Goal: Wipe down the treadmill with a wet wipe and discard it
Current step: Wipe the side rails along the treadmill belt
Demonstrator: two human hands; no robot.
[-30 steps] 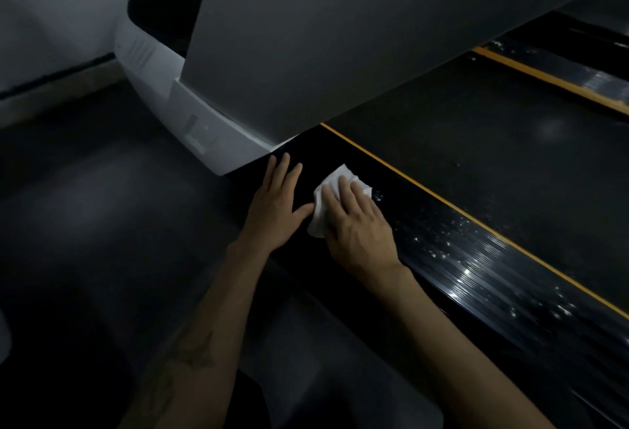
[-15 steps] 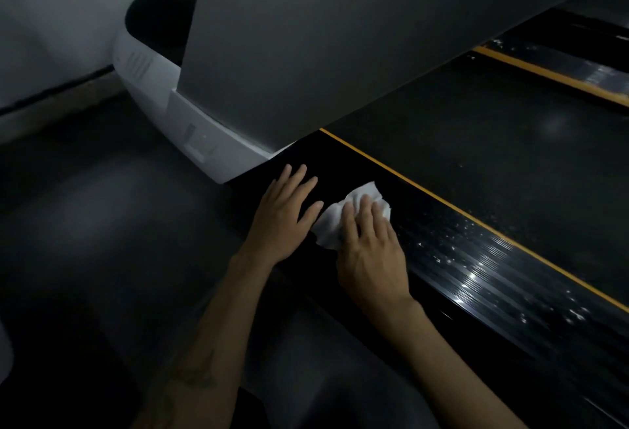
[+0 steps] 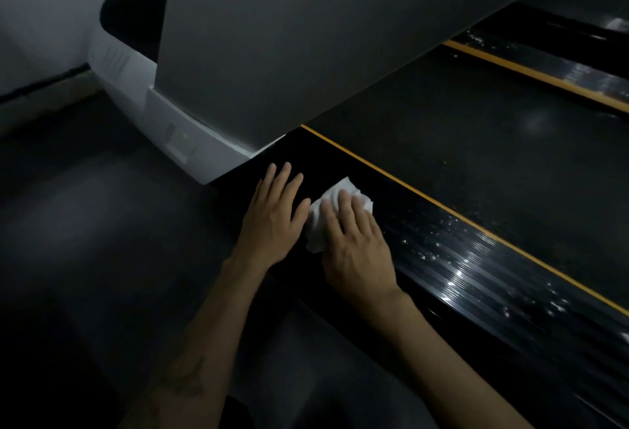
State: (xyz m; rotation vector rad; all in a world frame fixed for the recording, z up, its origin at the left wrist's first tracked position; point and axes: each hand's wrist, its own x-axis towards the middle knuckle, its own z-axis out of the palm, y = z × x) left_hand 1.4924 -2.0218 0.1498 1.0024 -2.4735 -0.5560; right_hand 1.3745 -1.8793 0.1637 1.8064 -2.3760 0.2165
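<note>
Head view showed the left hand (image 3: 272,221) lying flat with straight, slightly spread fingers on the treadmill's black side rail (image 3: 476,275), just beside the right hand (image 3: 357,244), whose straight fingers pressed the crumpled white wet wipe (image 3: 318,224) onto the same rail. To wipe well, the pressing hand likely needed even pressure and long strokes along the ribbed rail, rightward toward the pale specks (image 3: 442,224) near the yellow stripe (image 3: 510,234).
</note>
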